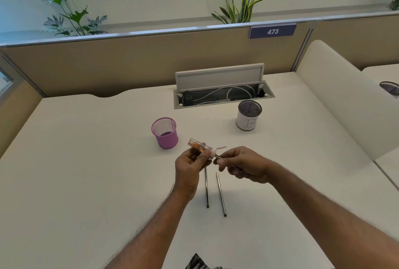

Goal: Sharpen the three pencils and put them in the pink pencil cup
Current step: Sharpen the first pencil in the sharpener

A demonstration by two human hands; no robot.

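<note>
Pencil in sharpener, both hands above the desk (90, 160).
Left hand (190, 168) curled round clear sharpener (199, 146); right hand (245, 165) pinching pencil (217, 157), tip in sharpener's pink end. Second pencil (206, 191) and third pencil (221, 196) lie side by side under the hands. Pink cup (166, 137) upright, near left of sharpener.

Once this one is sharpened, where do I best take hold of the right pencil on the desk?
Pinch the right pencil at mid-shaft, coming straight down from above with the right hand. It lies flat on the desk with its tip pointing away. The gap to the left pencil looks wide enough for a fingertip on either side.
</note>
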